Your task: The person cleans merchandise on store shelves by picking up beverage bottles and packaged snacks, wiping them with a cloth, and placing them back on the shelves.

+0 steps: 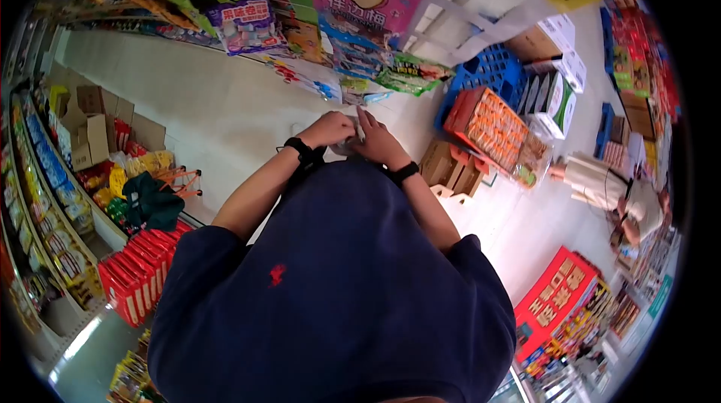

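Close together in front of my chest are my left hand (328,129) and my right hand (380,145), each with a black band at the wrist. Between them is a small, clear or greyish item (347,146), too small to name. The fingers of my left hand are curled against it. My right hand touches its other side, with its fingers held close together. Just beyond my hands hang snack packets, among them a green packet (411,74) and a purple and white packet (244,26).
A blue crate (492,72) and an orange box of packaged goods (492,129) stand to the right. A person (635,204) is farther right. On the left are snack shelves (56,215), an open carton (90,140) and red boxes (139,275).
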Tool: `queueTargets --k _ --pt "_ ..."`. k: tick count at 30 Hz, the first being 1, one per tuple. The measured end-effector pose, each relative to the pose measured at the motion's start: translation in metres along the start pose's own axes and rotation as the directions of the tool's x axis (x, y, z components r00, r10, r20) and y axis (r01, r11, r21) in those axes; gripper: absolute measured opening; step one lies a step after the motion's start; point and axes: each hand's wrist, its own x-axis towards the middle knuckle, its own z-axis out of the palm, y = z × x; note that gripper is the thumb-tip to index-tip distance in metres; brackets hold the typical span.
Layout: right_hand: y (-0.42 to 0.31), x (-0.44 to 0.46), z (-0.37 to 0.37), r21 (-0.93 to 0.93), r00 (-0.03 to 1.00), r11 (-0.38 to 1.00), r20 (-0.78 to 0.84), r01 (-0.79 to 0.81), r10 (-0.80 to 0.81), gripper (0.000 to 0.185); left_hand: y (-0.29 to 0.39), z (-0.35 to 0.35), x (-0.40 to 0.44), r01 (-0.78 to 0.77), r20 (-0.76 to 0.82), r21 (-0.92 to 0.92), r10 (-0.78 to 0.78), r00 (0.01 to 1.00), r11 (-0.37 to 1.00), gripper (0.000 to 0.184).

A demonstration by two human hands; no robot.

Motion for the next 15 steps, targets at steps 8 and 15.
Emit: queueTargets --k 8,15 --pt "0.012 0.020 0.042 -0.079 0.937 0.941 0.094 -0.330 0.337 0.053 -0.054 -0.021 0.011 0.012 -0.032 0.000 -0.012 0.999 1.000 0.025" --pt "-0.005 -0.019 0.121 0.263 0.808 0.810 -0.146 -0.524 0.571 0.063 -0.070 -0.067 0.047 -0.195 0.017 0.459 0.211 0.977 0.866 0.041"
